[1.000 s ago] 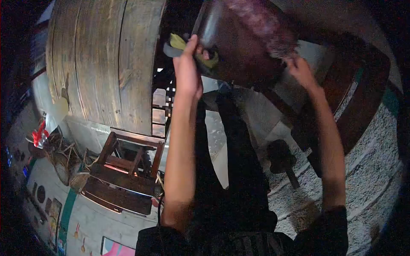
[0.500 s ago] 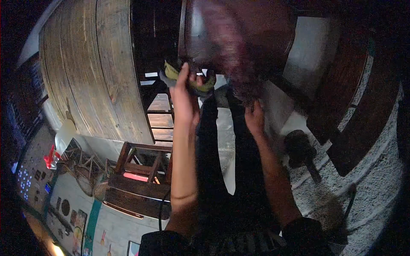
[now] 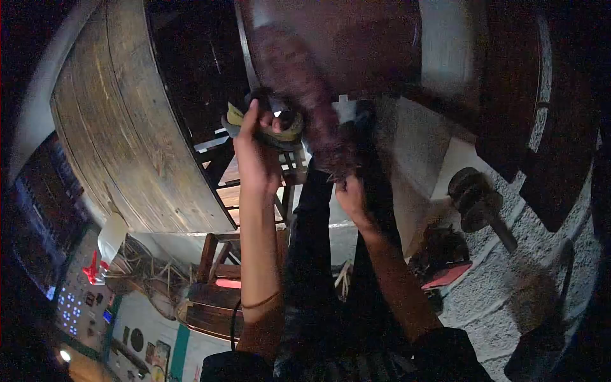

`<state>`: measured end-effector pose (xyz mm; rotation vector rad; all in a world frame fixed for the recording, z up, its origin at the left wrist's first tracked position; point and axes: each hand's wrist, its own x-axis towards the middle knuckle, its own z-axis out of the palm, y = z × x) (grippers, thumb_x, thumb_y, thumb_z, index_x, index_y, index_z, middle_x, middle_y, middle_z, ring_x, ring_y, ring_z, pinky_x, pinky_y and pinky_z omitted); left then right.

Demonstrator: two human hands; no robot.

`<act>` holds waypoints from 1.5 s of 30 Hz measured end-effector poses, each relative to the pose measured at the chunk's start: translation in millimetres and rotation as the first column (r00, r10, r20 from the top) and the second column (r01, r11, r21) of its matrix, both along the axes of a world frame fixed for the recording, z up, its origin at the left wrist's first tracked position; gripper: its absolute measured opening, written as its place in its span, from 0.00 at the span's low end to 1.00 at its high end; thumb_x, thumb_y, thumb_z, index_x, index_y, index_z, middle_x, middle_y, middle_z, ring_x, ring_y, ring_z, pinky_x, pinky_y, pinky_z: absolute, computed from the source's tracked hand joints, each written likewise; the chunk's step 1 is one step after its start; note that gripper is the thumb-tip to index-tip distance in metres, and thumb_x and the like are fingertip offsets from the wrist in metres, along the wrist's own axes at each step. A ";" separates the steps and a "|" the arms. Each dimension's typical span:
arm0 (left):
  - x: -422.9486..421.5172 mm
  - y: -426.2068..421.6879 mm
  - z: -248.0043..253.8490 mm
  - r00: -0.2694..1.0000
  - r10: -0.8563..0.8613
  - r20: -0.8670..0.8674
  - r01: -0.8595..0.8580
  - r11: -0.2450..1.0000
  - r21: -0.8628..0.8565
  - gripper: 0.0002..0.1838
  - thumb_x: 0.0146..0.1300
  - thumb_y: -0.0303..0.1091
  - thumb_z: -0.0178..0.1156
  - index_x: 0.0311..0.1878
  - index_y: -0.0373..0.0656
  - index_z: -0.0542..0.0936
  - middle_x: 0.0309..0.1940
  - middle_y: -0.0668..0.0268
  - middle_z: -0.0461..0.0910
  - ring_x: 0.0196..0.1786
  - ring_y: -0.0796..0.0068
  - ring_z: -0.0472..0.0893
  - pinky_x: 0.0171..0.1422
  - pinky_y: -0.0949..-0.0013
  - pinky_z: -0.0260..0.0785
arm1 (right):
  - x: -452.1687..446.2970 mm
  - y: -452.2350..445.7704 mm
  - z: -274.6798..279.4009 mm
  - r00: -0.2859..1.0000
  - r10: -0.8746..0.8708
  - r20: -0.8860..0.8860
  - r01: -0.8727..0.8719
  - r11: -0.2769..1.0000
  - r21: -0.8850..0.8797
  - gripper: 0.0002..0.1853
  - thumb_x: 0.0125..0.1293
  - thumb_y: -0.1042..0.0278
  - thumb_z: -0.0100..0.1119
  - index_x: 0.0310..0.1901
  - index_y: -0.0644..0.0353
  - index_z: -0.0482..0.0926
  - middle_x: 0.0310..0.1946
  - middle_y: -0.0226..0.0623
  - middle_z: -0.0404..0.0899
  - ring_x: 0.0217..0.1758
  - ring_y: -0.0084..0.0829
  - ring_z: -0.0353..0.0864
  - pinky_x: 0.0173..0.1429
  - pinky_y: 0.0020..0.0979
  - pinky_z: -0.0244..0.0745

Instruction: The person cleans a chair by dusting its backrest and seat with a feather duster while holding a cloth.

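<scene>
My left hand [image 3: 258,149] is closed around a yellow-green and grey bundle [image 3: 289,132], thumb up; its exact kind is unclear. My right hand [image 3: 351,198] is closed on the lower end of a long, shaggy reddish-brown thing [image 3: 305,95], which looks like a duster but is smeared by motion. From that hand it slants up and left, passing close to the right of the bundle. Whether the two touch I cannot tell. Behind its upper part is a dark reddish-brown panel [image 3: 375,38]. Both hands are held out above my dark-clothed legs [image 3: 312,235].
A wooden plank table [image 3: 140,140] stands on the left. Below it are a wooden stool [image 3: 216,305] and a spray bottle [image 3: 111,239] with a red trigger. Dark boards [image 3: 515,114] stand on the right, by a rough whitish wall [image 3: 484,280].
The view has shifted and tilted. My right hand has moved left and lower in the view, closer to my left hand, and the long shaggy thing has swung left. Both grips stay closed.
</scene>
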<state>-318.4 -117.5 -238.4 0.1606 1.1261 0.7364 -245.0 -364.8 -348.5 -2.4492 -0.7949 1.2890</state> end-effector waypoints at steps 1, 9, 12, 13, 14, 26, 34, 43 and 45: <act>2.8 -1.6 1.2 1.000 -0.016 0.000 0.016 1.000 0.001 0.07 0.69 0.37 0.55 0.39 0.45 0.71 0.29 0.73 0.67 0.38 0.78 0.69 0.55 0.73 0.63 | -3.1 -3.6 -0.8 0.999 0.036 -0.040 -0.038 0.998 -0.055 0.17 0.61 0.73 0.55 0.52 0.68 0.74 0.43 0.59 0.79 0.54 0.56 0.76 0.57 0.45 0.70; 17.9 -23.4 1.2 0.975 -0.019 -0.219 0.019 1.000 -0.004 0.09 0.69 0.41 0.55 0.37 0.48 0.71 0.27 0.74 0.66 0.33 0.79 0.67 0.45 0.72 0.61 | -22.7 -38.8 -16.0 0.943 -0.320 0.094 0.281 0.913 0.295 0.21 0.59 0.71 0.56 0.55 0.65 0.73 0.43 0.59 0.78 0.47 0.57 0.78 0.50 0.46 0.74; 23.5 -37.1 -13.8 0.984 -0.084 -0.157 0.090 0.995 0.032 0.09 0.68 0.41 0.56 0.36 0.48 0.71 0.27 0.75 0.67 0.34 0.80 0.68 0.46 0.73 0.60 | -20.9 -70.8 -27.4 0.952 -0.295 0.081 0.276 0.942 0.190 0.20 0.62 0.73 0.53 0.57 0.68 0.72 0.50 0.63 0.75 0.56 0.59 0.73 0.56 0.45 0.71; 34.3 -41.0 -14.2 0.985 -0.087 -0.146 0.093 0.995 0.038 0.09 0.68 0.41 0.56 0.36 0.48 0.71 0.27 0.75 0.67 0.34 0.80 0.68 0.46 0.73 0.60 | -19.0 -66.6 -28.2 0.910 -0.393 0.135 0.347 0.897 0.272 0.20 0.64 0.72 0.51 0.57 0.68 0.71 0.51 0.64 0.74 0.57 0.58 0.73 0.56 0.44 0.70; 45.1 -46.8 -13.3 0.973 -0.067 -0.222 0.068 0.998 -0.002 0.10 0.68 0.42 0.56 0.35 0.49 0.70 0.26 0.75 0.66 0.33 0.79 0.68 0.46 0.72 0.60 | -14.1 -62.8 -30.2 0.887 -0.398 0.232 0.287 0.871 0.399 0.21 0.66 0.70 0.50 0.59 0.68 0.69 0.51 0.63 0.74 0.55 0.59 0.74 0.55 0.45 0.70; 116.6 -75.3 7.7 0.985 -0.037 -0.168 0.031 0.999 -0.039 0.07 0.67 0.38 0.58 0.39 0.47 0.71 0.26 0.75 0.67 0.32 0.79 0.68 0.43 0.73 0.62 | 37.9 -79.1 -36.0 0.934 -0.341 0.108 0.310 0.922 0.234 0.25 0.65 0.68 0.53 0.62 0.66 0.66 0.42 0.60 0.78 0.48 0.60 0.77 0.48 0.45 0.73; 147.4 -19.8 8.6 0.975 -0.176 -0.136 0.175 0.984 -0.022 0.10 0.67 0.40 0.57 0.33 0.48 0.70 0.27 0.73 0.68 0.33 0.78 0.68 0.44 0.72 0.60 | 51.9 13.7 -22.1 0.836 -0.546 0.060 0.516 0.818 0.255 0.19 0.65 0.66 0.55 0.54 0.68 0.72 0.44 0.58 0.79 0.49 0.58 0.78 0.50 0.46 0.73; 150.4 94.4 -8.2 0.950 -0.297 -0.098 0.305 0.949 0.079 0.07 0.68 0.37 0.57 0.39 0.45 0.74 0.28 0.74 0.69 0.33 0.79 0.69 0.42 0.73 0.62 | 28.3 155.9 -18.9 0.605 -0.734 -0.309 0.796 0.560 0.229 0.19 0.70 0.67 0.50 0.57 0.70 0.70 0.45 0.51 0.80 0.51 0.48 0.78 0.57 0.38 0.68; 145.1 121.3 -14.6 0.952 -0.284 -0.112 0.297 0.945 0.136 0.06 0.68 0.36 0.56 0.39 0.45 0.74 0.27 0.73 0.69 0.32 0.79 0.69 0.41 0.73 0.62 | 22.0 173.6 -27.8 0.625 -0.715 -0.313 0.780 0.591 0.205 0.19 0.70 0.64 0.51 0.56 0.70 0.71 0.43 0.51 0.81 0.49 0.47 0.78 0.57 0.39 0.70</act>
